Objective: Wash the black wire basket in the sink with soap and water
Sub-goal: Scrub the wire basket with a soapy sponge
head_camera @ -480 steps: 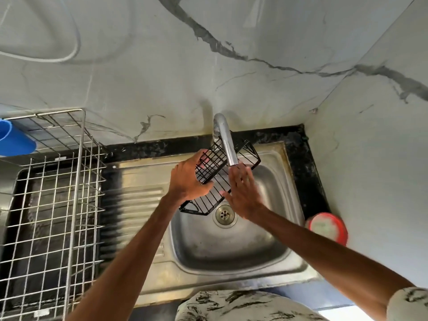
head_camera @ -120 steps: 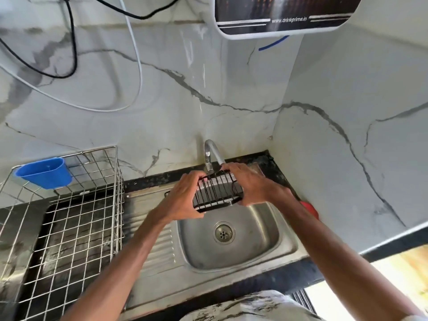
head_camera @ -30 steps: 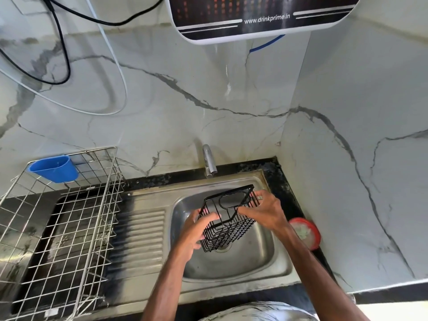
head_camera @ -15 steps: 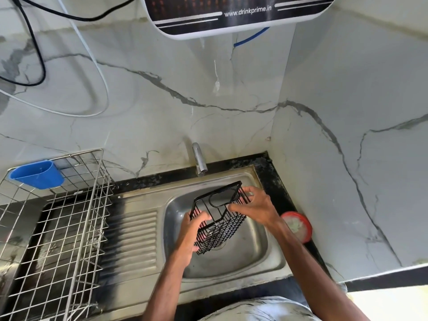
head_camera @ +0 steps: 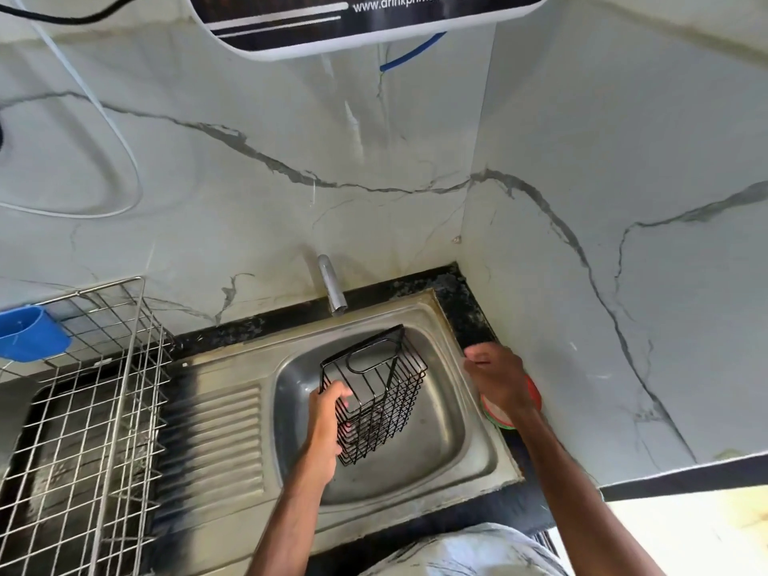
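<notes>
While the black wire basket is held tilted over the sink by the left hand, whose fingers are curled round its left rim wire, the right hand is seen just over the red tub beside the basin, fingers loosely bent and nothing pinched. Soap is probably being fetched. Only a little should be taken, and the basket held low so that drips are caught. Every wire crossing should be rubbed, inside and out. The basket is a tall, narrow cage of thin black wires, topped by a solid band with an oval slot.
</notes>
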Available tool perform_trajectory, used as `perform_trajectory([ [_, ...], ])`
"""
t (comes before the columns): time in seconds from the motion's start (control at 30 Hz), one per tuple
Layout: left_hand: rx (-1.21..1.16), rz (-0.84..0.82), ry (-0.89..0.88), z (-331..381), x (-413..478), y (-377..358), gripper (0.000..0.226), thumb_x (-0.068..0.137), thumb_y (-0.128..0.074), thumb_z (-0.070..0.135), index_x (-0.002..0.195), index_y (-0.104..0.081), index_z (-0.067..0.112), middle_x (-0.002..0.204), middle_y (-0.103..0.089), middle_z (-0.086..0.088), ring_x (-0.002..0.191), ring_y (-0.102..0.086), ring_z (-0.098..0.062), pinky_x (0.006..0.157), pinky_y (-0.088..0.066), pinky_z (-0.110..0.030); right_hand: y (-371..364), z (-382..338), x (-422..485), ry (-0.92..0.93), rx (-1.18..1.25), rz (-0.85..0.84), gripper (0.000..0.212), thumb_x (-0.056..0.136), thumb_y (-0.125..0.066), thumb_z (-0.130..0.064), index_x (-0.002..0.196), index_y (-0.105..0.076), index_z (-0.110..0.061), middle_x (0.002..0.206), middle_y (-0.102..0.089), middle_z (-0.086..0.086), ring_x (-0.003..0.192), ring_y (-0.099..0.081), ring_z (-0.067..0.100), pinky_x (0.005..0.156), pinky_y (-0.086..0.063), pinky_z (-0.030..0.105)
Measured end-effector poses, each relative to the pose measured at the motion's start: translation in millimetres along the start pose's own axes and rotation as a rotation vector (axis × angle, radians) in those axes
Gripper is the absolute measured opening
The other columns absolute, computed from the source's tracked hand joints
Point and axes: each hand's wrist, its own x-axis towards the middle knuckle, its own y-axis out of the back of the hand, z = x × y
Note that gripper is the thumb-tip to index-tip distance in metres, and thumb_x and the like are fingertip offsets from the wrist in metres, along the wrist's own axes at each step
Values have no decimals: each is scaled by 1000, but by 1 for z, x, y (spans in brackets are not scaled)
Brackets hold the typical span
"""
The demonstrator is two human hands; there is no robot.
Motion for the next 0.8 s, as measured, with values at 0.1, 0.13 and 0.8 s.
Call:
perform_trajectory([
  [0.1,31,9,-11,-3,6,-5,90,35,-65,62,114,-57,21,133,-57,-6,124,-51,-29,111,-35,-59,7,47,8,-79,-217,31,32,85,-66,-26,113,-72,-13,117,-72,9,109,-68,30,99,-48,32],
  [0.13,45,10,-17,-3,9,-7,89,36,-65,60,115,-57,19,130,-57,-6,121,-51,-26,108,-37,-56,7,60,11,-106,-278,7,40,86,-64,-26,122,-69,-9,125,-68,14,115,-63,33,102,-44,34],
  [0.8,49,-58,44,6,20,-23,97,37,-68,56,121,-53,11,140,-54,-18,119,-53,-33,92,-43,-51,-6,97,26,-169,-480,-66,46,79,-81,-18,121,-69,-4,123,-67,17,117,-61,35,100,-44,35],
])
